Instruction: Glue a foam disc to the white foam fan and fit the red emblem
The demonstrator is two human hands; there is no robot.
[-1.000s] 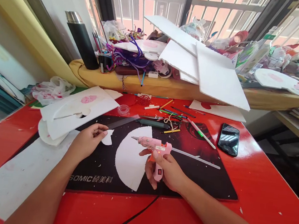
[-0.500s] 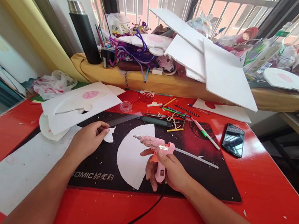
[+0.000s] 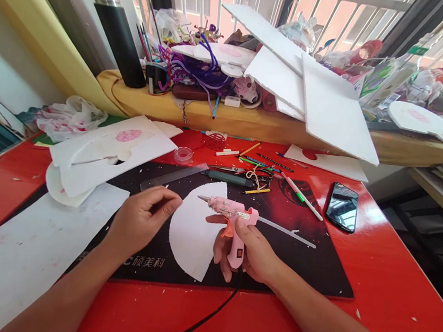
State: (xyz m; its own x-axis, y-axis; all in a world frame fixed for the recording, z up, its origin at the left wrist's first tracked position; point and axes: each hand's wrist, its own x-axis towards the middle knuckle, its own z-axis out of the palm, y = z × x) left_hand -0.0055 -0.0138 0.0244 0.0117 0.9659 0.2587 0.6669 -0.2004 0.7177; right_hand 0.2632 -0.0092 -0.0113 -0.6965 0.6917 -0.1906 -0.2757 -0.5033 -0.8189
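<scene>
- The right hand [image 3: 254, 247] grasped a pink glue gun [image 3: 228, 207] above a white fan-shaped piece [image 3: 193, 237], which lay on a black mat [image 3: 294, 265].
- The left hand [image 3: 138, 223] bent its fingers near the nozzle [image 3: 204, 198]; whether they pinched anything, I couldn't tell.
- Beyond lay a clear ruler [image 3: 180, 174], then scissors [image 3: 229, 169].
</scene>
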